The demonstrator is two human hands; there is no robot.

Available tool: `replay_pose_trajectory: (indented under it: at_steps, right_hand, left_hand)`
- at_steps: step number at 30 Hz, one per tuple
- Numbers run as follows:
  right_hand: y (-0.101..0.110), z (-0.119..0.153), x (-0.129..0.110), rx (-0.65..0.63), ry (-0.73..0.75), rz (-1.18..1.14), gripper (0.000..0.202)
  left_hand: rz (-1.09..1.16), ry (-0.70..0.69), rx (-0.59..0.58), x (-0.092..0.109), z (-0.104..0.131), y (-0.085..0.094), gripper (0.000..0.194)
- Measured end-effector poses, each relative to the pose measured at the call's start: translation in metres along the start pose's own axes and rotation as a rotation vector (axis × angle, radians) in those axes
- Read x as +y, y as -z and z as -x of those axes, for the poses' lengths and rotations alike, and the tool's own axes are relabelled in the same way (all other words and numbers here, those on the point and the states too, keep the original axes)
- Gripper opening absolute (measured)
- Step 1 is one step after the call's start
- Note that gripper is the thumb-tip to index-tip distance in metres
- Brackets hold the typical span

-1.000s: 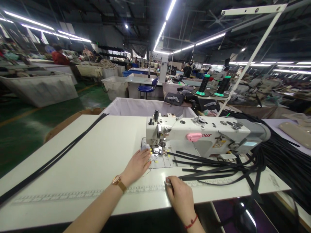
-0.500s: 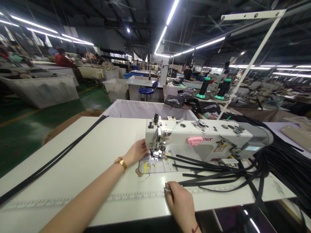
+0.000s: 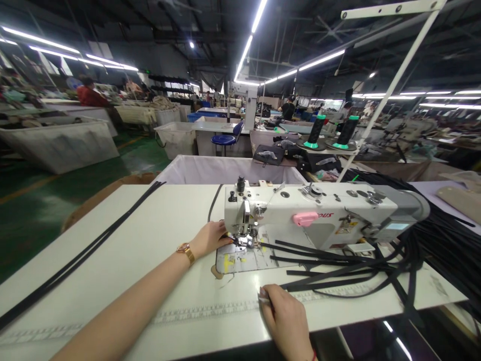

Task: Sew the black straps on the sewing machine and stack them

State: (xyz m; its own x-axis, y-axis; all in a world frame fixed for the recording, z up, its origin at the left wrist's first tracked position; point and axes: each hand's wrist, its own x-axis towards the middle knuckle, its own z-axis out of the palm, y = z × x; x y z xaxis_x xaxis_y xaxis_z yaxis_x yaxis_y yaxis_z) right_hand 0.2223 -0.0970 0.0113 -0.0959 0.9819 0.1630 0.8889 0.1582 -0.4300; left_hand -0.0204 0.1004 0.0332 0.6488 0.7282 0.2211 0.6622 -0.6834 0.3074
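head: left hand (image 3: pixel 214 236) at dark strap (image 3: pixel 214 203); right hand (image 3: pixel 286 316), metallic piece (image 3: pixel 264 299)

One white sewing machine (image 3: pixel 278 205) — left hand (image 3: pixel 212 236) placed beside its needle area. One small metal tool (image 3: pixel 264 299), held in right hand (image 3: pixel 287 313); black straps (image 3: pixel 323 253) laid out beneath the machine's arm.

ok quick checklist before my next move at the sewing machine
1. Left fingers well away from the presser foot: not ok, left hand is right beside it
2. Right hand away from the foot: ok, down by the ruler markings
3. Both thread spools upright: ok
4. Needle threaded: cannot tell, too small to see
5. Black straps at the right clear of the foot: cannot tell, one runs up close
6. Long straps at the left away from the foot: ok
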Motion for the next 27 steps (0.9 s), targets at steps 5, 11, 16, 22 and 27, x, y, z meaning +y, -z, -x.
replay_pose_trajectory:
  at_steps: [5, 11, 16, 22, 27]
  right_hand:
    - [0.0, 0.001, -0.002, 0.013, -0.01, 0.015, 0.016]
    - [0.0, 0.001, -0.002, 0.028, -0.007, 0.004, 0.017]
    - [0.001, 0.001, -0.003, 0.019, -0.013, 0.026, 0.016]
    - [0.0, 0.0, -0.003, 0.027, -0.01, 0.009, 0.017]
    - [0.0, 0.0, -0.002, 0.047, -0.005, 0.029, 0.016]
  left_hand:
    - [-0.067, 0.03, -0.011, 0.004, 0.002, -0.001, 0.025]
    - [-0.251, -0.028, -0.057, 0.031, 0.029, -0.004, 0.02]
    - [-0.419, -0.07, -0.094, 0.049, 0.036, -0.007, 0.017]
    - [-0.425, -0.018, -0.143, 0.056, 0.033, -0.007, 0.02]
    - [-0.369, 0.147, -0.159, 0.089, 0.031, -0.02, 0.03]
